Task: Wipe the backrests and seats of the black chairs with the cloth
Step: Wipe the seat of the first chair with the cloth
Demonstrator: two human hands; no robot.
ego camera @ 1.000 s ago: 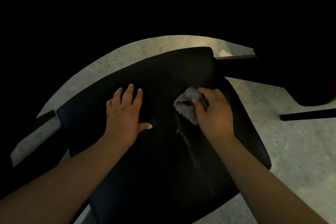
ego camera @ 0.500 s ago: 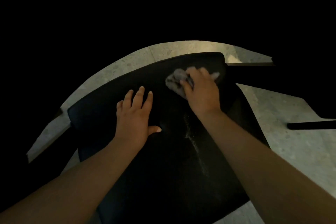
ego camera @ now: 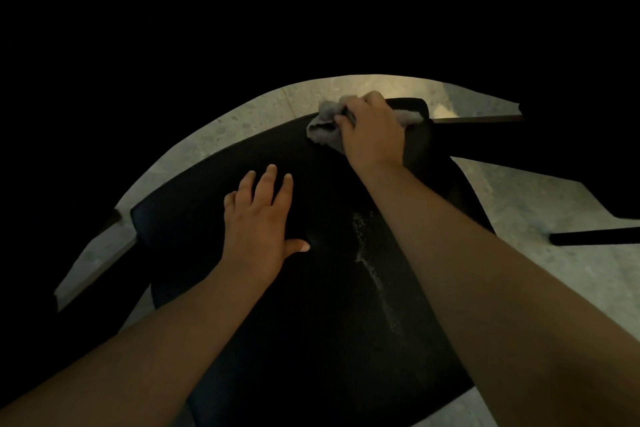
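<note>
Fig. My right hand (ego camera: pixel 372 128), fingers curled round the bunched grey cloth (ego camera: pixel 323 130), presses it on the far edge of the black chair (ego camera: pixel 311 340), close to its far right corner. My left hand (ego camera: pixel 258 218) lies flat mid-panel, fingers straight and slightly spread, thumb out, bracing. A pale dust streak (ego camera: pixel 375 274) runs from mid-panel toward the near right corner. It lies on my side of the cloth, its long axis roughly along my right forearm, so the right hand is the nearer one. A second earlier the cloth was mid-panel, at the streak's head. My left hand rests in the same spot.
</note>
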